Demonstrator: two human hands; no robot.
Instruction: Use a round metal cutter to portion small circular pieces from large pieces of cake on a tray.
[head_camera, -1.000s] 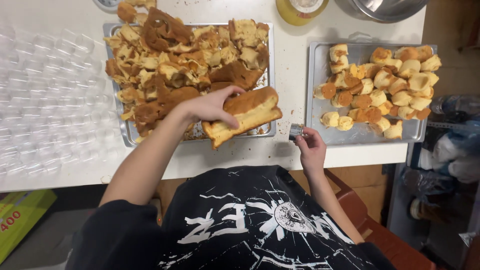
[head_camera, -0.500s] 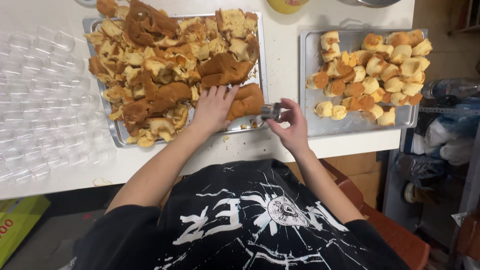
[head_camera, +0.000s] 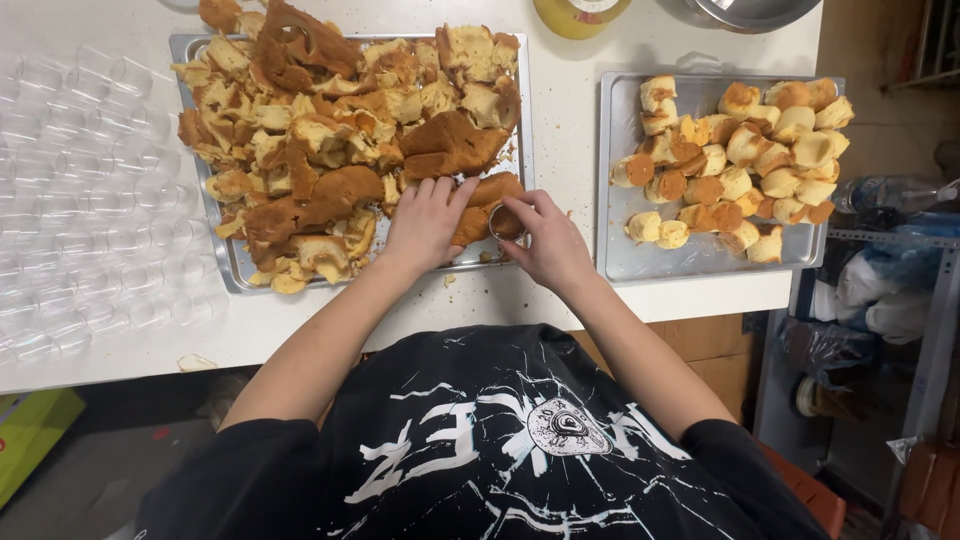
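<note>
My left hand (head_camera: 427, 222) lies flat on a brown slab of cake (head_camera: 487, 193) at the front right corner of a metal tray (head_camera: 236, 270) heaped with torn cake scraps (head_camera: 330, 130). My right hand (head_camera: 545, 237) holds a small round metal cutter (head_camera: 503, 222) and presses it into the same slab. The two hands nearly touch over the cake. A second metal tray (head_camera: 625, 262) to the right holds several small round cake pieces (head_camera: 740, 160).
Rows of clear plastic cups (head_camera: 80, 200) cover the white table at the left. A yellow container (head_camera: 578, 14) and a metal bowl (head_camera: 750, 12) stand at the far edge. Shelving with bags and a bottle (head_camera: 885, 195) is at the right.
The cake slab was lifted in my left hand, then laid down on the tray corner. My right hand brought the cutter from beside the tray onto the slab.
</note>
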